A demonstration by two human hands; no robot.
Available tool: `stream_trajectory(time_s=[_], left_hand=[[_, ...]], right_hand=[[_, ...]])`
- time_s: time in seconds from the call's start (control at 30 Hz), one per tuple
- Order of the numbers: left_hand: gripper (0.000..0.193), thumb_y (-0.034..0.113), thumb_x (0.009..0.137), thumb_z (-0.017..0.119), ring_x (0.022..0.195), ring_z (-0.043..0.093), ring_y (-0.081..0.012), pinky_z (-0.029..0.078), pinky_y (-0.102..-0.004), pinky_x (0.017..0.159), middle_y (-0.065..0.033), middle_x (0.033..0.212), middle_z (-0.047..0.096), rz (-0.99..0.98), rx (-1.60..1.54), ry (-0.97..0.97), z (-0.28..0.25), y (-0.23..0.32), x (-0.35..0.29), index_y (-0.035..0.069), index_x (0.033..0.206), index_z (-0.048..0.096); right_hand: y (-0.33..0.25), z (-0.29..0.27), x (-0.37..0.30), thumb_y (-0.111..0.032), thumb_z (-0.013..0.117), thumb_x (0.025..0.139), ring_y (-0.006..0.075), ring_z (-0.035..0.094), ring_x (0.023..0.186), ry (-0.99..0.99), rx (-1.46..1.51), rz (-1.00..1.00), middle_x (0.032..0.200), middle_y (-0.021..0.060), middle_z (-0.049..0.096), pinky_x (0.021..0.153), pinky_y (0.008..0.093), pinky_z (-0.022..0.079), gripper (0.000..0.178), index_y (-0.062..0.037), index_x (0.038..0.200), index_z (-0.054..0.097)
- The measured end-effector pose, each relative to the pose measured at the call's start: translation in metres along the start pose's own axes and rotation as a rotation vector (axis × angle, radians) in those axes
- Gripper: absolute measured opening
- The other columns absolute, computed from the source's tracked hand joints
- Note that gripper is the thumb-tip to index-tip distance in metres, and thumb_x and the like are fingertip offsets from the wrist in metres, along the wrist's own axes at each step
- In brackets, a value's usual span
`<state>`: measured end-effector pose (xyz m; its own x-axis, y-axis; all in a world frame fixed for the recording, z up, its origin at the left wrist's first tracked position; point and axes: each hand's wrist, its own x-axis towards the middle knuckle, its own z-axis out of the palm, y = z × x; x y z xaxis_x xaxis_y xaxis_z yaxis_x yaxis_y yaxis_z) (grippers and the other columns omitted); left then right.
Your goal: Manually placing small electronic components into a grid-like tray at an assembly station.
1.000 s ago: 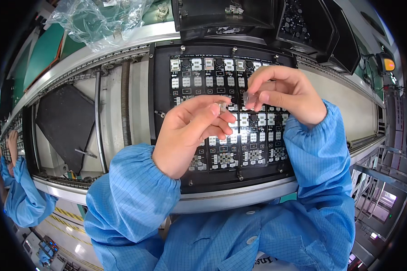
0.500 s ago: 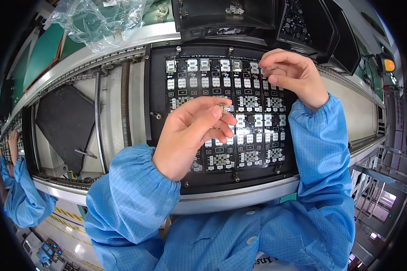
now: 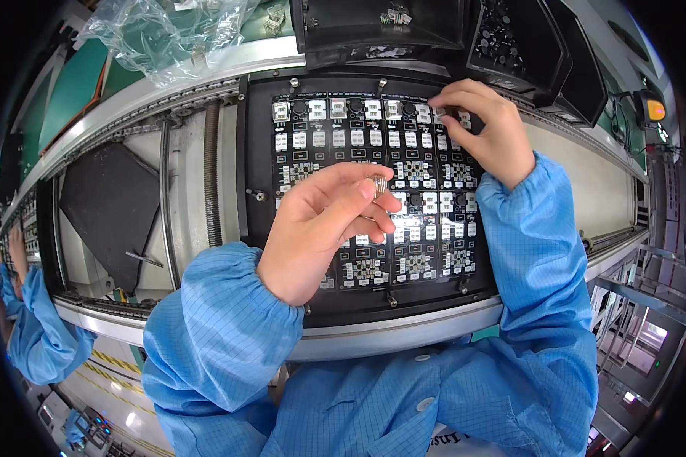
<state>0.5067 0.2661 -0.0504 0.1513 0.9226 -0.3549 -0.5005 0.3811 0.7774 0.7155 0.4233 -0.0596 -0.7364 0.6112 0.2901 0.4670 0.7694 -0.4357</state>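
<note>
My left hand [image 3: 312, 228] is raised over the middle of a black circuit board panel [image 3: 411, 156]. Its thumb and fingers pinch a small stack of shiny, ribbed metal parts [image 3: 379, 185]. More metal glints among the curled lower fingers. At the panel's far right corner my right hand [image 3: 492, 126] reaches down, thumb and index finger closed about a small pale metal part [image 3: 438, 113] at the board surface. White square components fill the panel in rows. A black carrier frame [image 3: 261, 137] with metal studs surrounds it.
Beyond the carrier stand a black bin [image 3: 381, 38] with a few metal parts and another bin of dark round parts [image 3: 499, 42]. A clear plastic bag [image 3: 168, 38] lies far left. Conveyor rails [image 3: 389, 335] run alongside. Another person's blue sleeve [image 3: 42, 331] shows at left.
My right hand has lowered the small metal part leftward to the board's far corner. The carrier and panel have shifted slightly left. My left hand has barely moved.
</note>
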Motion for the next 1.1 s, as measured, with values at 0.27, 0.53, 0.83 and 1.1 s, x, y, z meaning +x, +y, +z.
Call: stream_trajectory(time_s=[0.27, 0.53, 0.83, 1.1], left_hand=[[0.029, 0.017, 0.092, 0.055, 0.076, 0.062, -0.0160, 0.050, -0.0272, 0.070, -0.0129, 0.090, 0.064, 0.004, -0.042, -0.001, 0.003, 0.003, -0.001, -0.004, 0.112, 0.056], [0.030, 0.018, 0.092, 0.055, 0.076, 0.061, -0.0159, 0.050, -0.0272, 0.070, -0.0126, 0.089, 0.064, 0.007, -0.038, 0.007, 0.009, 0.001, 0.001, -0.004, 0.113, 0.056], [0.031, 0.019, 0.095, 0.050, 0.078, 0.061, -0.0143, 0.048, -0.0251, 0.069, -0.0112, 0.093, 0.064, 0.001, -0.010, -0.015, 0.009, -0.002, 0.003, -0.002, 0.116, 0.055], [0.031, 0.020, 0.095, 0.050, 0.079, 0.061, -0.0145, 0.048, -0.0261, 0.070, -0.0118, 0.093, 0.064, 0.007, -0.017, -0.022, 0.010, -0.005, 0.005, -0.002, 0.116, 0.055]], right_hand=[[-0.004, 0.008, 0.000, 0.006, 0.063, 0.070, 0.0267, 0.061, 0.088, 0.022, -0.124, 0.000, 0.092, 0.0103, 0.063, 0.080, 0.0352, 0.048, 0.041, -0.0054, 0.109, 0.059], [-0.001, 0.008, 0.000, 0.005, 0.064, 0.070, 0.0268, 0.061, 0.089, 0.006, -0.130, 0.000, 0.091, 0.0095, 0.063, 0.080, 0.0356, 0.047, 0.041, -0.0071, 0.109, 0.058], [-0.005, 0.008, 0.002, 0.005, 0.063, 0.071, 0.0278, 0.061, 0.088, -0.013, -0.176, -0.036, 0.091, 0.0102, 0.062, 0.079, 0.0362, 0.048, 0.040, -0.0067, 0.108, 0.058], [-0.007, 0.008, 0.002, 0.006, 0.063, 0.071, 0.0277, 0.061, 0.087, -0.012, -0.151, -0.027, 0.091, 0.0107, 0.062, 0.077, 0.0353, 0.049, 0.041, -0.0066, 0.109, 0.057]])
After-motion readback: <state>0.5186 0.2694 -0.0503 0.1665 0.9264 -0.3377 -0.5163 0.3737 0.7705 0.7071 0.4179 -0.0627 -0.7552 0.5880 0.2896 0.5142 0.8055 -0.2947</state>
